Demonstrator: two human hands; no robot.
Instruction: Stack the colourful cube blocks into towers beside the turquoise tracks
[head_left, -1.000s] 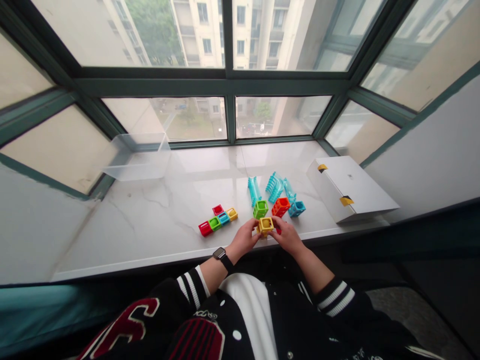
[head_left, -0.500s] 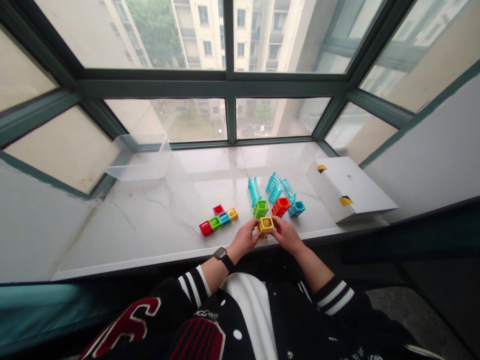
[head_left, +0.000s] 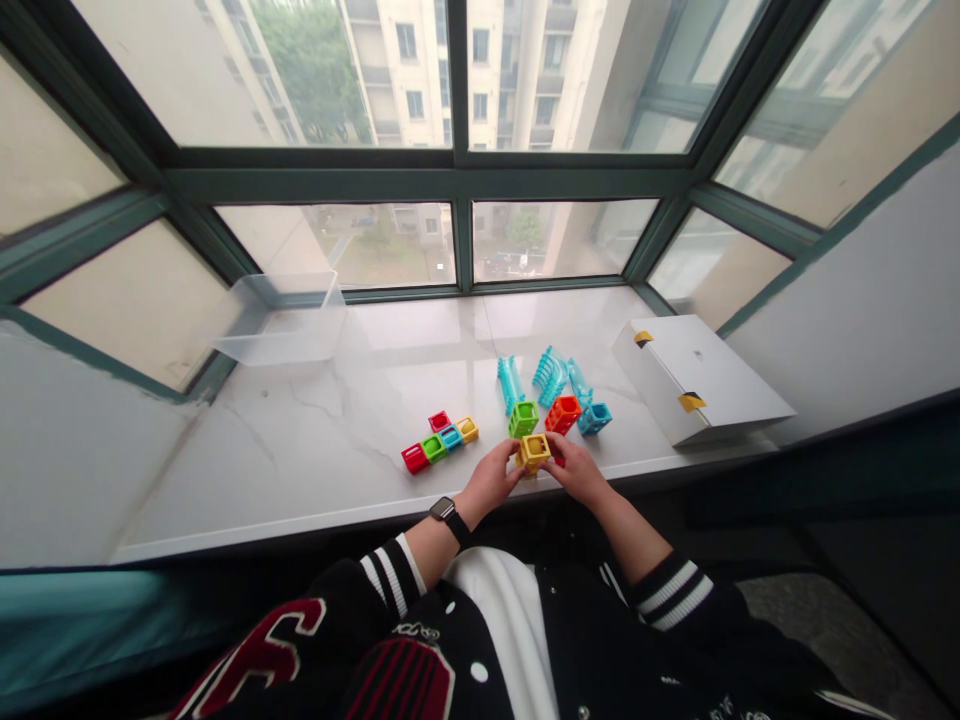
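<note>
A yellow hollow toy block (head_left: 535, 452) is gripped between both hands near the sill's front edge. My left hand (head_left: 491, 482) closes on its left side, and my right hand (head_left: 579, 473) closes on its right side. Just behind it stands a green block (head_left: 523, 419), with an orange-red block (head_left: 562, 414) to the right of that. A bit of red shows under my right fingers, mostly hidden. Farther right lies a blue block (head_left: 595, 418). Left of my hands sits a joined row of red, green, blue and yellow blocks (head_left: 433, 447), with another red block (head_left: 439, 421) behind it.
Translucent blue track pieces (head_left: 551, 375) lie behind the blocks. A clear plastic bin (head_left: 289, 330) stands at the back left of the white marble sill (head_left: 300, 440). On the right is a white box (head_left: 705, 375) with yellow-black tape. Windows border the back.
The whole view has shifted slightly. Both hands keep the same hold on the yellow block, and the other pieces stay where they were.
</note>
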